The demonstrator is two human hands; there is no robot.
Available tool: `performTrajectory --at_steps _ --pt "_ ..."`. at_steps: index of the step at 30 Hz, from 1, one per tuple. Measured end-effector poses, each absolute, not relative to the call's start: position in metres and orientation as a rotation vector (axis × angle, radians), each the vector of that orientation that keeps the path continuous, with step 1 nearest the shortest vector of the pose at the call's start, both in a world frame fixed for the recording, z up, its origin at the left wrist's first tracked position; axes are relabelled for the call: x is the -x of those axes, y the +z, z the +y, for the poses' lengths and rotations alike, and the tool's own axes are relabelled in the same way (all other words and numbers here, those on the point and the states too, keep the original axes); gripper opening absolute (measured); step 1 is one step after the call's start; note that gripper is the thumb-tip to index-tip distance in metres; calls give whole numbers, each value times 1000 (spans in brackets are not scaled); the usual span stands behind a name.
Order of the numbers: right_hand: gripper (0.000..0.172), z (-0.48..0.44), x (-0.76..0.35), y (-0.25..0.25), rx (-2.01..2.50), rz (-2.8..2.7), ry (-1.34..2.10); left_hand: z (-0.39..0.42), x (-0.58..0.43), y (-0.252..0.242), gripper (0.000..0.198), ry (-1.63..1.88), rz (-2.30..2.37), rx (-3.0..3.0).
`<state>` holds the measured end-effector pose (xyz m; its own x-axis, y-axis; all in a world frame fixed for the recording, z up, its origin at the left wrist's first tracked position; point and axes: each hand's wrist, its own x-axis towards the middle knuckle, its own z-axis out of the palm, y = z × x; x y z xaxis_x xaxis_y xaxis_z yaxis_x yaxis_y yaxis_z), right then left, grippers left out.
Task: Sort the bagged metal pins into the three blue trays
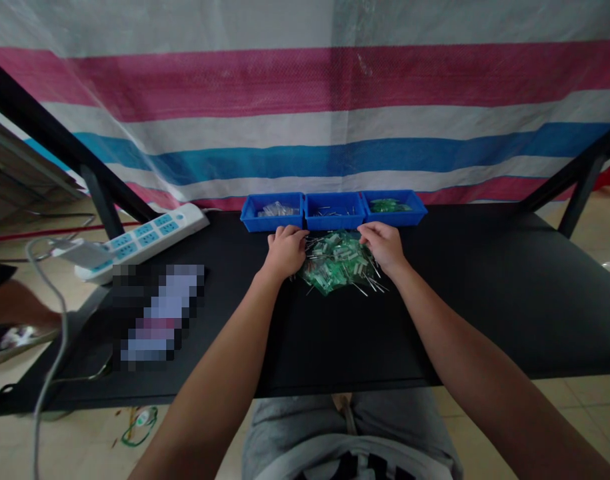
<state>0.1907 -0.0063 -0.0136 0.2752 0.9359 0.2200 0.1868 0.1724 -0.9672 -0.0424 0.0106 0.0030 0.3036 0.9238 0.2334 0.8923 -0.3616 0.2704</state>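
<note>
A pile of green plastic packets (341, 257) lies on the black table, mixed with small pale pieces and thin metal rods (376, 283) that stick out around it. My left hand (286, 252) rests at the pile's left edge, its fingers bent and closed near some rods. At the upper right of the pile, my right hand (385, 247) is closed in a pinch; whatever is between its fingertips is too small to make out. Behind the pile stand three blue trays: the left tray (245, 219) holds clear pieces, the middle tray (335, 222) thin rods, the right tray (415, 212) green packets.
A white power strip (157, 230) with a plugged-in charger (87, 253) and cable lies at the left of the black table (509, 300). Nearer sits a pixelated phone-like item (165, 313). Another person's hand (25, 307) shows at far left. A striped sheet (305, 80) hangs behind.
</note>
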Motion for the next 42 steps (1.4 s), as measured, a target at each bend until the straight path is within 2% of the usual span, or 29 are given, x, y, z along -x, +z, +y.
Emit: performTrajectory --at_steps 4,15,23,31,37,40,42 --pt "22 -11 -190 -6 1340 -1232 648 9 36 3 35 417 1781 -2434" --pt "25 -18 -188 -4 1355 -1427 512 14 35 4 17 440 1809 -2245" --pt "33 -31 -180 5 1288 -1626 489 -7 19 15 16 767 1485 -2472" --pt "48 -39 -175 15 1249 -1839 537 -25 6 22 15 920 1279 -2559" --pt "33 -39 -176 15 1211 -1705 605 -22 9 24 24 984 1304 -2366" --pt "32 -39 -176 14 1185 -1686 619 -22 6 25 39 922 1284 -2324" --pt "31 -39 -175 14 1173 -1680 631 -23 5 26 41 899 1264 -2305"
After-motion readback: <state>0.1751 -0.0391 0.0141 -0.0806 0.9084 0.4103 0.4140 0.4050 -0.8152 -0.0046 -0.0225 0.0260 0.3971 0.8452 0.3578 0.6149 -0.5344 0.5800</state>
